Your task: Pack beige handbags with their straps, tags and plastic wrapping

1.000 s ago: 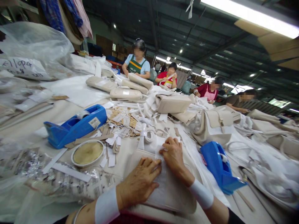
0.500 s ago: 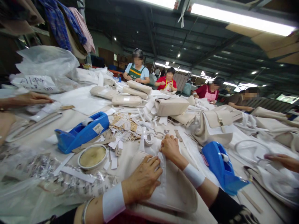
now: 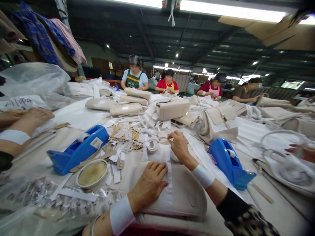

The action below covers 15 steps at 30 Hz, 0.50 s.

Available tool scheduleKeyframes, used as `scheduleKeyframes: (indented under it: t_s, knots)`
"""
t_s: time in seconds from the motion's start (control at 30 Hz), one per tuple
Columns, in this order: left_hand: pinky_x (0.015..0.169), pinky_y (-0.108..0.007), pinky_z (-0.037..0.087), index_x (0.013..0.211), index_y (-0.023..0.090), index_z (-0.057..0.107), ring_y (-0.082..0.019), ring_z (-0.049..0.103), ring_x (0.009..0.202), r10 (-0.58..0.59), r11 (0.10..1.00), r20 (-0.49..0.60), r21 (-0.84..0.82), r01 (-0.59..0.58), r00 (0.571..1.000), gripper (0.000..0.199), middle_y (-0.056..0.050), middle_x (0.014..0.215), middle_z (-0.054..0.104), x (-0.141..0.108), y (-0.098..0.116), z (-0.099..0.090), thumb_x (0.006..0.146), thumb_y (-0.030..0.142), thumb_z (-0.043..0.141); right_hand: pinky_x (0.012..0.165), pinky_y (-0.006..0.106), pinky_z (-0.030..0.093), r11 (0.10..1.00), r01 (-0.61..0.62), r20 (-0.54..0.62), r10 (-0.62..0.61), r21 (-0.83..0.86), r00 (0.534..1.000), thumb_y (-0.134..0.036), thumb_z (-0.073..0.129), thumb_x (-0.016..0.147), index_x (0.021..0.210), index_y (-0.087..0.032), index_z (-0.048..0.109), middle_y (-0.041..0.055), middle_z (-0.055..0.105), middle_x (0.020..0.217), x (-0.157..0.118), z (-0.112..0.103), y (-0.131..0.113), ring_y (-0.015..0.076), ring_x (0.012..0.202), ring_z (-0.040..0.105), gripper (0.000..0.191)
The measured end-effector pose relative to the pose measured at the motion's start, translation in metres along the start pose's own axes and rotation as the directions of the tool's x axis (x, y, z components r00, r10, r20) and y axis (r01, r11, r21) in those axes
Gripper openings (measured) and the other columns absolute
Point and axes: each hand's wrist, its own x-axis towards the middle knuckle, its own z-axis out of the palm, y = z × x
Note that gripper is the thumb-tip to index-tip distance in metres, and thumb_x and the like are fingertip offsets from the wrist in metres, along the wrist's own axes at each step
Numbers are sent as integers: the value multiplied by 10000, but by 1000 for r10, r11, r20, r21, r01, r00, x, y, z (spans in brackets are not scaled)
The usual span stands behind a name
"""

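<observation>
A beige bag lies flat on the table in front of me. Across its middle runs a strip of thin white wrapping, with a small white roll at its far end. My left hand rests on the strip, palm down, fingers stretched out. At the strip's far right edge, my right hand is raised a little with loosely bent fingers. I see nothing held between them, though the thumb is partly hidden.
Blue tape dispensers stand left and right. A round tin, paper tags and clear plastic lie on the left. More bags are piled behind. Co-workers' hands show at left and right.
My right hand has come away from the white wrapping, slightly right. My left hand has flattened over the strip, which now lies smoother. The co-worker's arms at left reach further in.
</observation>
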Motion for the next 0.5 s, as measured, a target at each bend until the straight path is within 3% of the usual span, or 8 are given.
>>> scheduleKeyframes:
  t_s: [0.1,0.17,0.2,0.27,0.33,0.4,0.5]
  knots:
    - [1098,-461,344,1337,202,481,-271,466,1246,12,1000,3,2,-12,1000,470,-72,1389,532,0,-2,4,892,266,616,800,289,429,991,-18,-172,41,131,984,-177,451,867,906,-170,623,59,605,973,-24,-44,41,165,879,573,177]
    - [1115,-460,326,1355,199,469,-264,461,1262,23,999,-12,30,-22,1000,482,-72,1399,527,-1,-4,7,893,231,603,800,308,444,947,-94,-309,193,307,931,-282,517,835,881,-191,636,42,622,922,-45,-75,85,178,850,586,156]
    - [1124,-459,311,1362,196,466,-259,456,1272,35,998,-28,53,-34,999,483,-72,1406,524,-1,-6,9,896,213,591,813,319,444,913,-189,-322,312,361,894,-330,549,807,886,-200,645,39,637,919,-57,-91,109,186,856,593,180]
    - [1144,-452,269,1367,190,465,-249,444,1298,83,991,-80,115,-74,993,479,-73,1415,519,-2,-11,14,899,188,567,800,340,446,831,-389,-297,518,398,802,-392,591,735,885,-197,655,54,668,903,-80,-118,156,207,848,601,254]
    - [1157,-428,228,1364,188,472,-236,434,1314,156,976,-135,175,-132,978,475,-67,1416,523,-1,-18,19,898,203,565,726,345,446,755,-530,-240,637,385,733,-415,618,663,843,-175,652,87,689,853,-100,-138,194,228,810,606,303]
    - [1158,-399,204,1352,188,488,-225,438,1314,218,958,-176,224,-177,960,465,-62,1407,536,1,-24,24,897,232,570,643,330,434,690,-614,-144,702,384,698,-428,643,601,800,-161,647,112,705,810,-115,-147,218,237,760,613,333]
    - [1144,-378,214,1337,187,506,-220,463,1296,268,940,-208,273,-207,941,451,-62,1388,558,5,-29,27,896,256,567,583,297,415,600,-680,47,734,422,677,-475,655,586,835,-154,662,114,730,808,-125,-145,232,225,713,633,407]
